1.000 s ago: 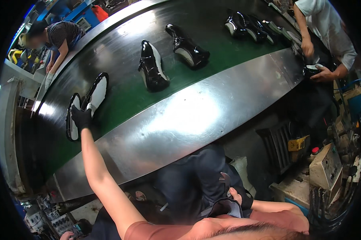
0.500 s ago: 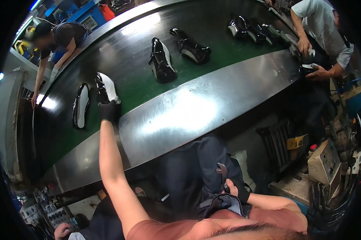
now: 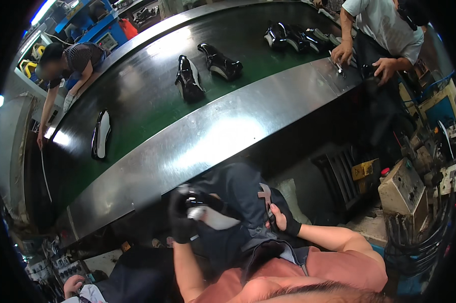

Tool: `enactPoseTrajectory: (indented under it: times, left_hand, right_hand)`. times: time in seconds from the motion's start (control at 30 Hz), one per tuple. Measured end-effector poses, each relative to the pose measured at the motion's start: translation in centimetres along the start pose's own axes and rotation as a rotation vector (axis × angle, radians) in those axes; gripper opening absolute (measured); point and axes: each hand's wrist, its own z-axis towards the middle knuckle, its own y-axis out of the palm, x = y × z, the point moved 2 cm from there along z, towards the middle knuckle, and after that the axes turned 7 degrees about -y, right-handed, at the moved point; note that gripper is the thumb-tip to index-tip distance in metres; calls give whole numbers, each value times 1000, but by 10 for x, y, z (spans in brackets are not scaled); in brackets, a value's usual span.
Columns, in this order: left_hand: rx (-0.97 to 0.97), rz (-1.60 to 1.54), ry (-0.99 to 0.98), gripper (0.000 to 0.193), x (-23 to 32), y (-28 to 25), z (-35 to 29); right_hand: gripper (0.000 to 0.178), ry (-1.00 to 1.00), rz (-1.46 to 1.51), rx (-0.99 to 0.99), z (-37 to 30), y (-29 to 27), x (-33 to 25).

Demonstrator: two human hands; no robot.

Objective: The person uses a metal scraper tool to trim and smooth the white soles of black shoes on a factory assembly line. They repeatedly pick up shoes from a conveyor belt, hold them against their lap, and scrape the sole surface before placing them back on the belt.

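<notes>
My left hand (image 3: 181, 222), in a black fingerless-looking glove, is closed round a glossy black shoe (image 3: 218, 219) with a pale sole, above my lap and partly blurred by motion. My right hand (image 3: 283, 222), also in a black glove with bare fingertips, grips a metal tool (image 3: 264, 195) with a hooked, hammer-like head; it looks like lasting pincers. The tool's head points up, against my dark trousers. Another black shoe (image 3: 102, 135), pale sole showing, lies alone at the left of the green belt (image 3: 137, 131).
Two more black shoes (image 3: 189, 80) lie mid-belt, several others (image 3: 288, 37) farther right. A bare metal ledge (image 3: 233, 126) runs between me and the belt. One co-worker (image 3: 81, 60) reaches in at the far left, another (image 3: 384, 35) stands right. A control box (image 3: 403, 187) stands at right.
My left hand has lifted a shoe off the belt and drawn it back to my lap. The view has shifted slightly. The right-hand co-worker's hands have moved apart, without the shoe seen there before.
</notes>
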Motion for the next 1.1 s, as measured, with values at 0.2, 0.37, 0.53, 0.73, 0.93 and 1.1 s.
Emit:
enactPoseTrajectory:
  times: [0.2,0.37,0.53,0.73,0.93,1.1]
  left_hand:
    - [-135,747,326,33,34,63,14]
    - [-88,639,246,27,-11,54,33]
    - [-121,-68,-283,50,-51,59,43]
    - [-169,-192,-323,95,-65,57,38]
    - [-94,45,-88,52,-51,53,25]
    - [-52,25,-92,45,-50,58,25]
  right_hand:
    - [52,2,-169,26,-21,16,-16]
    - [49,-53,-251,-35,-34,37,-61]
    - [46,-127,-448,-250,-23,54,-87]
    - [53,147,47,-429,37,78,-88]
    - [47,251,-215,-387,29,91,-119]
    - [40,-514,-713,-106,29,104,-43]
